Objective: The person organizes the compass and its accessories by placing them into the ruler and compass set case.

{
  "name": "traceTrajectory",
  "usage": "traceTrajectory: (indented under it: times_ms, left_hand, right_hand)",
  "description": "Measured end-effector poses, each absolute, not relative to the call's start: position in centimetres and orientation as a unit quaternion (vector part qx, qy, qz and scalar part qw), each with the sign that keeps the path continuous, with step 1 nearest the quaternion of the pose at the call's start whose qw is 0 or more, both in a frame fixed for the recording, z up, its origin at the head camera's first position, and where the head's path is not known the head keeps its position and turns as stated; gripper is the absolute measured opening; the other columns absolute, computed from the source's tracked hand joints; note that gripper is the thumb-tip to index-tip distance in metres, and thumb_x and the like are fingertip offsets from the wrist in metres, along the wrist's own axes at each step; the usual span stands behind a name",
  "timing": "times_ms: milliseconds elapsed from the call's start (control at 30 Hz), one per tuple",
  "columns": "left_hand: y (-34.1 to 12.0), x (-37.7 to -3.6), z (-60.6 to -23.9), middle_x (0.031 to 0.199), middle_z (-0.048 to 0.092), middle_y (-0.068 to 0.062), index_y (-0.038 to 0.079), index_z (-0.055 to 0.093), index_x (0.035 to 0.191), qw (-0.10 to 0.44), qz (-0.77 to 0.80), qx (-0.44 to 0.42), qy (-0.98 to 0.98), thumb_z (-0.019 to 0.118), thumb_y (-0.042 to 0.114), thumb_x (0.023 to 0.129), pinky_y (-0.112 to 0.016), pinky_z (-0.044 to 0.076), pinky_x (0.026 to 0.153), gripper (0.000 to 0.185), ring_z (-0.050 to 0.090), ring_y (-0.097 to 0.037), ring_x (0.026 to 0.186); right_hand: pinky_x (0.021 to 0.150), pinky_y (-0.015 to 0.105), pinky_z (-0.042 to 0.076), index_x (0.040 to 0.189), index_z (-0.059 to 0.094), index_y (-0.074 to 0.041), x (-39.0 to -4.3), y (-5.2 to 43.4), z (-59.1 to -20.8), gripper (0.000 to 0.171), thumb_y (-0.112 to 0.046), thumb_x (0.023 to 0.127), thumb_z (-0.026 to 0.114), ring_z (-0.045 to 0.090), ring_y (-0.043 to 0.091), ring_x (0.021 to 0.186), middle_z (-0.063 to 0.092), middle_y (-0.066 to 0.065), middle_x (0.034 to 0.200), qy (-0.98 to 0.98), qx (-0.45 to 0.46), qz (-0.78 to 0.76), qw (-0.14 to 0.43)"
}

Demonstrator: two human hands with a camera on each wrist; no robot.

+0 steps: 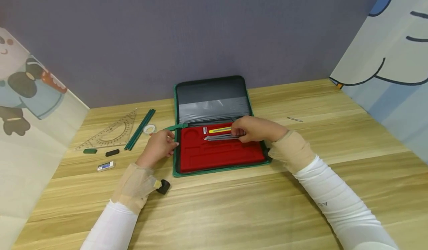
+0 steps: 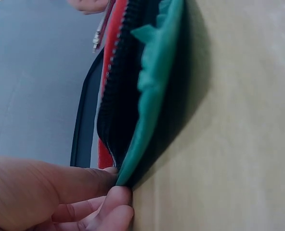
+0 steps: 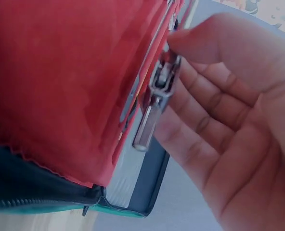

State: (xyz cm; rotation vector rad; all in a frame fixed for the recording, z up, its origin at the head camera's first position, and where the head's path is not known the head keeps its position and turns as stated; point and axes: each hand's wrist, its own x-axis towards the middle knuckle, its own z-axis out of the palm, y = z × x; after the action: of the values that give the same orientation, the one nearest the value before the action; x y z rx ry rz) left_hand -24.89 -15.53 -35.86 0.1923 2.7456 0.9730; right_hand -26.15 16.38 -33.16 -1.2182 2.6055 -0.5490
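Observation:
A green zippered case lies unfolded on the table, its lower half lined with a red moulded insert. My left hand pinches the case's left edge between thumb and fingers, as the left wrist view also shows. Above the insert, my right hand holds a metal drawing compass by its hinge end, the points toward the left. In the right wrist view the compass's handle and hinge show at the fingertips. A yellow utility knife and a small clear-and-white piece sit in the insert.
Left of the case lie a clear set square, green pencils, a tape roll, a green block, a black block and a white eraser. A thin metal pen-like piece lies to the right.

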Motion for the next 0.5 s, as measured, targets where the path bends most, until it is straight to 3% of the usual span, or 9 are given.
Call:
traceTrajectory:
  times_ms: [500]
  left_hand:
    - [-15.37,-24.88,-35.7,0.09,0.066,-0.019,-0.011,0.051,0.114,0.116,0.319,0.067,0.938,0.059,0.005,0.091,-0.025,0.053,0.051,0.03,0.059,-0.01,0.053]
  right_hand:
    - [0.067,0.028,0.045,0.087,0.064,-0.006,-26.31,16.24,-33.18,0.013,0.004,0.079,0.062,0.049,0.014,0.071,0.057,-0.002,0.077,0.891,-0.41,-0.159,0.118]
